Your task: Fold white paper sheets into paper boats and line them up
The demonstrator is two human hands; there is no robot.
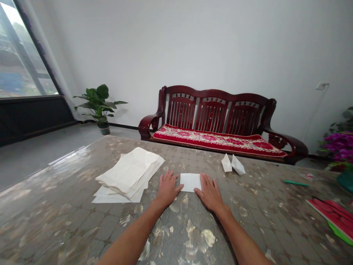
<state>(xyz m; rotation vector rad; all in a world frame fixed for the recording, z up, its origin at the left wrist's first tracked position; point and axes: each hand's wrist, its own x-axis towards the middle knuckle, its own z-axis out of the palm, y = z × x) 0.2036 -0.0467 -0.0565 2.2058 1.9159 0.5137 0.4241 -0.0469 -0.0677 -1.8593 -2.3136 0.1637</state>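
Wooden settee (211, 96): deep red-brown — its seat cushion (220, 140) crimson with cream-and-pink florals; tablecloth (110, 224) grey-brown — latticed, flowered.

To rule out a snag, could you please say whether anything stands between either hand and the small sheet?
Nothing visible does: the left hand and right hand lie at opposite edges of the small sheet. The paper stack lies left of the left hand, not between.

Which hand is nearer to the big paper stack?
Left. The left hand rests just to the right of the big paper stack; the right hand is farther away, at the right edge of the small lined sheet.
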